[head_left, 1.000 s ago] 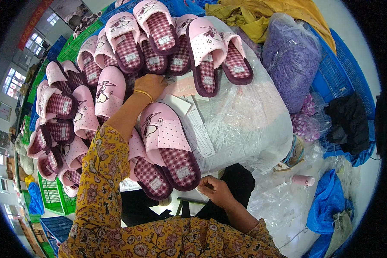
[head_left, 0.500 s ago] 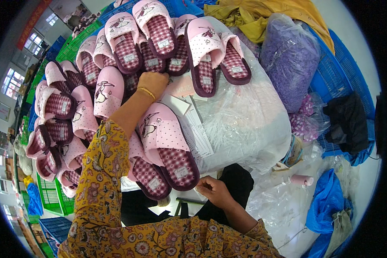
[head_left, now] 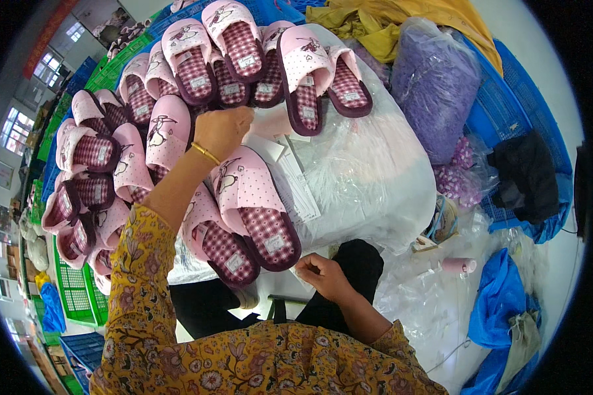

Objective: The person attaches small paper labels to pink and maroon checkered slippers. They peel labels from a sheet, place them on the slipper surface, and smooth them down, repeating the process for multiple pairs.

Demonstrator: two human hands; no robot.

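Observation:
My left hand, with a gold bangle at the wrist, reaches over the pile of pink slippers. Its fingers are bent together beside a pale card; whatever they hold, if anything, is hidden. Just below my left forearm lies a pair of pink dotted slippers with checked insoles, the right slipper overlapping the left slipper. My right hand hovers near the heel of that right slipper, thumb and fingers curled together. I cannot make out anything in its pinch. A printed white slip lies beside the pair.
More slippers crowd the left and far side. They border a large plastic-wrapped white bundle. At the right are a bag of purple material, blue crates and a dark cloth. A pink spool lies on the floor.
My left hand has drawn back slightly toward me and to the left, away from the far slippers. My right hand keeps nearly the same curled pose. The whole view has shifted a little.

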